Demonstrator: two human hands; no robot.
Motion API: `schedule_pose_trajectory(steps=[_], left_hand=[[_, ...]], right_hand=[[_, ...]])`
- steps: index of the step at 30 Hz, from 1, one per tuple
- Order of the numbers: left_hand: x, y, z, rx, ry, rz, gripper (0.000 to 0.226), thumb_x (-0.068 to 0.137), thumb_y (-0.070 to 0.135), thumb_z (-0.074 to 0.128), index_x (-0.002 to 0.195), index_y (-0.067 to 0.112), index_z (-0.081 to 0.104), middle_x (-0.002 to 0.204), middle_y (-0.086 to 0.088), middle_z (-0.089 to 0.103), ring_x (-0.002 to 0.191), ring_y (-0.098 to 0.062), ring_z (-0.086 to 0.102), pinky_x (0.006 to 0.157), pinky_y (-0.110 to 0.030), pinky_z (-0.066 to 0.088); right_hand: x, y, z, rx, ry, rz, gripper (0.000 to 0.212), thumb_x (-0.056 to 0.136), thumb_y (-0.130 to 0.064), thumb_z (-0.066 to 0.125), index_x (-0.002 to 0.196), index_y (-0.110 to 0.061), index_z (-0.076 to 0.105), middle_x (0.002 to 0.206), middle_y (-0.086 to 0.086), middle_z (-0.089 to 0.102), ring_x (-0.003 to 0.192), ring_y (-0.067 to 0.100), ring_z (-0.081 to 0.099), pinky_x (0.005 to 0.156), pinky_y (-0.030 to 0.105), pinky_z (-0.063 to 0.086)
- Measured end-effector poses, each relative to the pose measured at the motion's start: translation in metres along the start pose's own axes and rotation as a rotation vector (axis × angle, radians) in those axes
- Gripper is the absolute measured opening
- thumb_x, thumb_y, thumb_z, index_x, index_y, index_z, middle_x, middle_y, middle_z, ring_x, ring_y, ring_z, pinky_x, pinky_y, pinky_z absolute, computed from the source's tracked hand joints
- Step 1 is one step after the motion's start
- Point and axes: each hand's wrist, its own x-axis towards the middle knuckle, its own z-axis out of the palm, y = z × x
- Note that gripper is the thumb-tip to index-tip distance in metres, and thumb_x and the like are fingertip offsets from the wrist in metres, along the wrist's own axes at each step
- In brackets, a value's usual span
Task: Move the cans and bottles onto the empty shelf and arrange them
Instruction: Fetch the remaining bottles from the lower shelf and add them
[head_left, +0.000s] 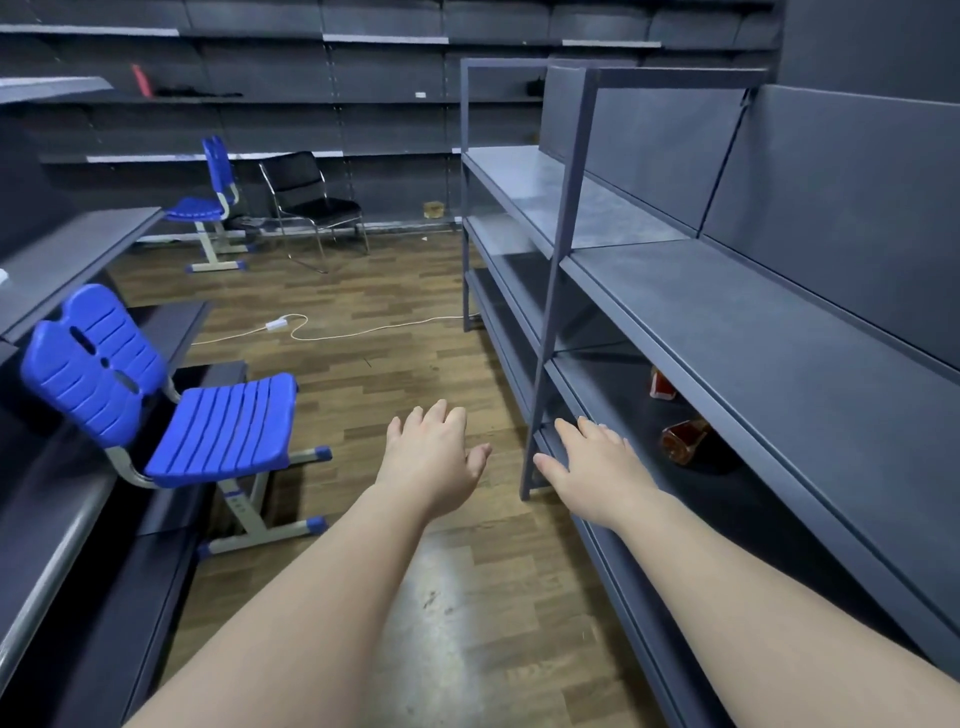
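Observation:
A grey metal shelf unit runs along my right side, its top board bare. On a lower board, partly hidden under the top one, lie two amber glass bottles: one on its side near my hand, another further back. My right hand is stretched out with straight fingers at the lower board's front edge, a short way left of the nearer bottle, holding nothing. My left hand hovers over the wooden floor with relaxed fingers, also empty.
A blue plastic chair stands at my left beside dark grey counters. Another blue chair and a black chair stand at the back wall shelving. A white cable with a power strip lies across the floor.

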Motion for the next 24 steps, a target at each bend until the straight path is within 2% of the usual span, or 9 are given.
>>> schedule_pose_trajectory(steps=[5, 9, 14, 18, 24], left_hand=[[0.061, 0.005, 0.007, 0.007, -0.021, 0.067, 0.060, 0.102, 0.054, 0.036, 0.150, 0.017, 0.033, 0.164, -0.008, 0.023, 0.150, -0.033, 0.019, 0.122, -0.051, 0.014], [0.119, 0.004, 0.009, -0.002, -0.043, 0.127, 0.055, 0.102, 0.053, 0.036, 0.143, 0.016, 0.039, 0.159, -0.008, 0.031, 0.147, -0.033, 0.024, 0.121, -0.052, 0.016], [0.196, -0.001, 0.006, -0.032, -0.058, 0.206, 0.054, 0.102, 0.052, 0.037, 0.144, 0.018, 0.039, 0.156, -0.006, 0.035, 0.145, -0.032, 0.028, 0.121, -0.052, 0.018], [0.253, -0.003, 0.006, -0.037, -0.093, 0.273, 0.048, 0.101, 0.053, 0.037, 0.134, 0.018, 0.045, 0.147, -0.005, 0.043, 0.140, -0.031, 0.035, 0.119, -0.050, 0.022], [0.318, 0.006, 0.012, -0.024, -0.132, 0.359, 0.052, 0.102, 0.052, 0.037, 0.140, 0.016, 0.043, 0.148, -0.005, 0.043, 0.140, -0.030, 0.035, 0.120, -0.049, 0.021]], right_hand=[[0.046, 0.010, -0.004, 0.011, -0.007, 0.039, 0.068, 0.102, -0.057, 0.031, 0.159, -0.022, 0.017, 0.166, 0.010, 0.015, 0.152, 0.030, 0.010, 0.123, 0.047, 0.010], [0.093, 0.015, -0.006, 0.009, 0.010, 0.089, 0.066, 0.102, -0.057, 0.032, 0.158, -0.023, 0.020, 0.165, 0.009, 0.018, 0.152, 0.030, 0.013, 0.123, 0.047, 0.012], [0.153, 0.015, -0.009, 0.031, -0.022, 0.181, 0.068, 0.102, -0.058, 0.031, 0.159, -0.023, 0.016, 0.166, 0.010, 0.013, 0.153, 0.029, 0.007, 0.124, 0.047, 0.009], [0.199, 0.017, -0.012, 0.024, -0.031, 0.255, 0.070, 0.102, -0.060, 0.030, 0.159, -0.023, 0.016, 0.166, 0.010, 0.012, 0.153, 0.030, 0.008, 0.123, 0.047, 0.010], [0.237, 0.026, -0.012, 0.068, -0.049, 0.352, 0.070, 0.103, -0.059, 0.030, 0.160, -0.023, 0.011, 0.167, 0.009, 0.008, 0.153, 0.030, 0.005, 0.124, 0.047, 0.009]])
